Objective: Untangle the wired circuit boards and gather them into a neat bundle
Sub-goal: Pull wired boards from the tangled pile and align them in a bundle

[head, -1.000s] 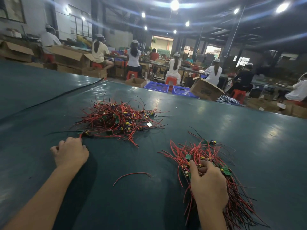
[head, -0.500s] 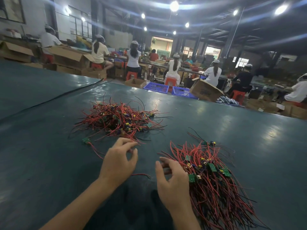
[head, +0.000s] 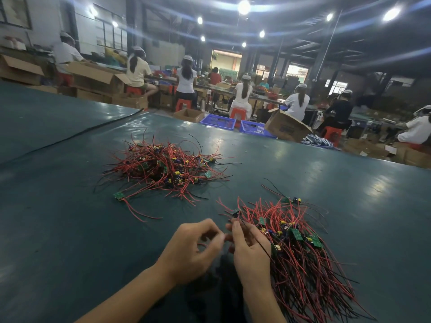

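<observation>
A tangled pile of wired circuit boards [head: 163,166], with red and black leads, lies on the table ahead. To the right is a straighter bundle of boards [head: 300,255], its wires trailing toward me. My right hand [head: 250,255] is at the bundle's left edge and pinches the black lead of one small green board [head: 236,212], which is raised above its fingertips. My left hand [head: 193,249] has curled fingers and pinches a loose red wire [head: 202,244], its fingertips almost touching my right hand. A single board with red leads [head: 119,195] lies apart, left of the pile.
The dark green table [head: 70,241] has a black cable [head: 77,134] running across its far left. Beyond the far edge are blue crates [head: 219,122], cardboard boxes [head: 286,127] and several seated workers at benches.
My left hand moved from the far left to the centre and took up the loose red wire. My right hand left the bundle's top and now pinches one board's lead.
</observation>
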A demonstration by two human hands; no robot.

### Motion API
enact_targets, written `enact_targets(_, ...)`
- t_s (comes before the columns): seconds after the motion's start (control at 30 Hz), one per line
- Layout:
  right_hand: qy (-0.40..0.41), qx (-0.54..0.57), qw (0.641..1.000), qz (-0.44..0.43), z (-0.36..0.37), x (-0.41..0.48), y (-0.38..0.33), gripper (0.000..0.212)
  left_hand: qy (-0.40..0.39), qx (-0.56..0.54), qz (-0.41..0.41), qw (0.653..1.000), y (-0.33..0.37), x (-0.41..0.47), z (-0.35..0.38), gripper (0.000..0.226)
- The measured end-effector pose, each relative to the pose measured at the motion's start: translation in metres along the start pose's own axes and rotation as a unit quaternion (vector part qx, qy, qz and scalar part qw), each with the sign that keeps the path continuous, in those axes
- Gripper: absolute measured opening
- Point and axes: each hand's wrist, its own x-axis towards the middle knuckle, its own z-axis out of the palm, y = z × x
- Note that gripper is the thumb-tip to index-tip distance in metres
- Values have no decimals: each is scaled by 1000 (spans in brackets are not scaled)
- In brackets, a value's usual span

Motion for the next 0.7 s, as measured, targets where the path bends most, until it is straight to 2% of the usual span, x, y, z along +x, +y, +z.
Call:
enact_targets(0.07,-5,-26,998,-64,1,-2,-1,18,44,-110,-116,986,2,5,-2,39)
enact_targets(0.13,-25,-57,990,-127,1,-4,0,17,37,-197,-212,957,2,10,-4,49)
enact_targets(0.2,-55,-103,973,-200,-1,-6,1,16,28,-283,-271,920,3,15,-7,53)
enact_targets(0.27,-83,-163,941,-284,-4,-6,3,15,33,-338,-287,896,5,17,-9,53)
enact_targets(0.37,-93,-240,903,-343,-3,-6,5,18,45,-360,-272,891,8,19,-12,46)
enact_targets(0.47,-67,-244,902,-351,-4,-6,5,17,61,-406,-271,871,10,20,-15,36)
enact_targets(0.57,-35,-265,897,-352,-5,-9,1,19,92,-505,-291,808,7,22,-21,27)
enact_targets(0.7,49,-286,907,-305,-7,-9,0,22,133,-585,-288,747,3,24,-26,28)
